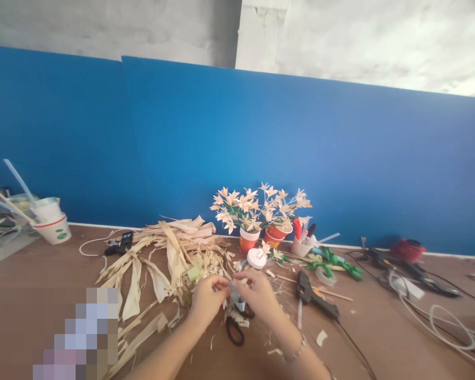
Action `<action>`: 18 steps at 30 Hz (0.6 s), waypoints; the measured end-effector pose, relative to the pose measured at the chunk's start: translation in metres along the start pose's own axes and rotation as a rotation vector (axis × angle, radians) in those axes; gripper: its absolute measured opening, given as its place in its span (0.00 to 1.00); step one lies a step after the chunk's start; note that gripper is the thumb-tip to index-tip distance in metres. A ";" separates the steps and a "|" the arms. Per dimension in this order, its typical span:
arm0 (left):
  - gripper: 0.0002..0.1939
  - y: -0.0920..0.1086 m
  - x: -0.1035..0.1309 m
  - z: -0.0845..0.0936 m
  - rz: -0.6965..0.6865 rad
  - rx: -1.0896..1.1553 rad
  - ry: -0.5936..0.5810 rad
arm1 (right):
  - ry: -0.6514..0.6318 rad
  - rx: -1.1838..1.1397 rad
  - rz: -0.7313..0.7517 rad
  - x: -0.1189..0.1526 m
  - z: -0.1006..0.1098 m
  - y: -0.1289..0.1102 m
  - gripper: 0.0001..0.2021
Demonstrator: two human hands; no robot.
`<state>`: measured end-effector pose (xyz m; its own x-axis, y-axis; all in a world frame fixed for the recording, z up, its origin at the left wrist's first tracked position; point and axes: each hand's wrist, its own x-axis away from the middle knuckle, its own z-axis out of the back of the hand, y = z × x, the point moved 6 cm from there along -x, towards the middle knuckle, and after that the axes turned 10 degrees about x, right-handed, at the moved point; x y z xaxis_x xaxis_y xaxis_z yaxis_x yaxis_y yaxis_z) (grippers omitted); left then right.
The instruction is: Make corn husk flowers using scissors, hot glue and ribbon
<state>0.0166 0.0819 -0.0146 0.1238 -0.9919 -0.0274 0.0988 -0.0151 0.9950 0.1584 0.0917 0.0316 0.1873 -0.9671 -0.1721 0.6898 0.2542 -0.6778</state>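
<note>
My left hand (209, 300) and my right hand (258, 295) meet above the middle of the table, fingertips almost touching. Between them is a small pale bluish piece (237, 300), pinched by the fingers of my right hand. The thumb and fingers of my left hand are pressed together beside it; what they hold, if anything, is too small to tell. Black scissor handles (235, 331) lie just below the hands. Dry husk strips (176, 261) are piled to the left, and a round white lid-like object (257, 258) sits right behind the hands.
Paper cups (248, 240) with pale flowers (243, 203) stand by the blue partition (221, 132). A black glue gun (316, 296) with its cord lies to the right, near green stems (332, 261). Cables (435, 322) lie far right; a white cup (53, 229) with straws stands far left.
</note>
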 end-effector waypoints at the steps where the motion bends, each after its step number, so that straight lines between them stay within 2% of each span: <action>1: 0.08 0.000 0.000 -0.001 0.007 0.002 -0.006 | 0.001 -0.045 0.002 -0.001 -0.001 0.001 0.10; 6: 0.07 0.000 0.003 -0.008 0.053 0.106 -0.066 | 0.009 -0.253 0.066 -0.007 -0.006 0.007 0.07; 12: 0.07 0.004 0.008 -0.017 0.157 0.332 -0.173 | -0.117 -0.479 0.016 -0.011 -0.009 0.016 0.08; 18: 0.08 0.001 0.009 -0.019 0.197 0.354 -0.214 | -0.171 -0.514 -0.056 -0.010 -0.007 0.015 0.08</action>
<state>0.0363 0.0758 -0.0152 -0.1042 -0.9833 0.1494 -0.2546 0.1716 0.9517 0.1617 0.1052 0.0178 0.3009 -0.9530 -0.0364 0.2796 0.1246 -0.9520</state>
